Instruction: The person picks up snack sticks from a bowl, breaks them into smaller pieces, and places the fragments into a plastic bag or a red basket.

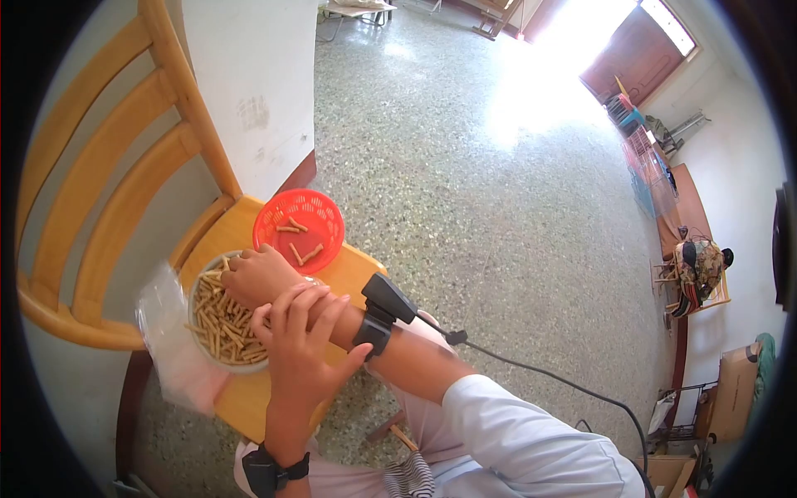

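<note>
R hand (pixel 264 280) fingers curled at bowl (pixel 239 368) edge; can't tell if gripping. L hand (pixel 303 324) fingers apart, over R forearm (pixel 419 355). Sticks (pixel 220 322) mostly in bowl, few in basket (pixel 320 236). I'd guess it's the picking step; next prob. needs a light pinch.

Left hand (pixel 299 332) and right forearm (pixel 419 358) bar the chair seat's (pixel 237 221) front edge midway, while the red basket (pixel 311 236) beyond lies open from above.

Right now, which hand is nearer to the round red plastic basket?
Right: the right hand is close beside the basket; the left hand is farther back, lower in view.
</note>
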